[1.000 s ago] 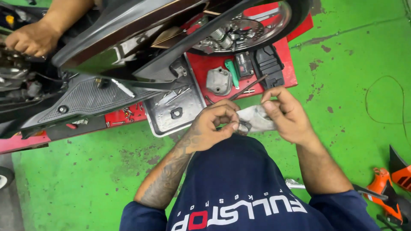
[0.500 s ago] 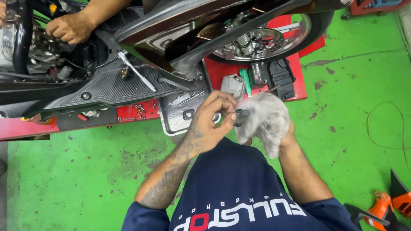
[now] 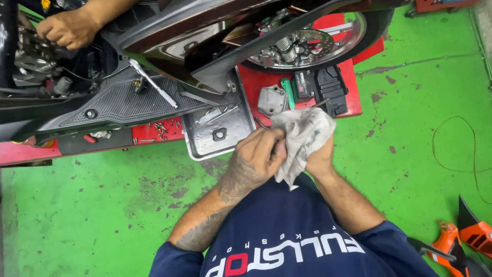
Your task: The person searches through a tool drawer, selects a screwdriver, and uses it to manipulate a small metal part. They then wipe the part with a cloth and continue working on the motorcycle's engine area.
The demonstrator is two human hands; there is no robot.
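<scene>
- Centre frame: left hand (image 3: 259, 156) and right hand (image 3: 319, 158) both grip a grey rag (image 3: 301, 137).
- Risk: rag could slip onto the metal tray (image 3: 218, 134).

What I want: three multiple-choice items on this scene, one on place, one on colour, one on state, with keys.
1. The flat silver metal tray lies: A on the red platform; B on a shelf; C on a lap.
2. The painted workshop floor is: A grey; B green; C blue.
3. The crumpled grey-white cloth rag is: A folded flat; B hung on a hook; C bunched between left hand and right hand.
Key: A, red shows round its rim; B, green all round; C, both hands grip it.
</scene>
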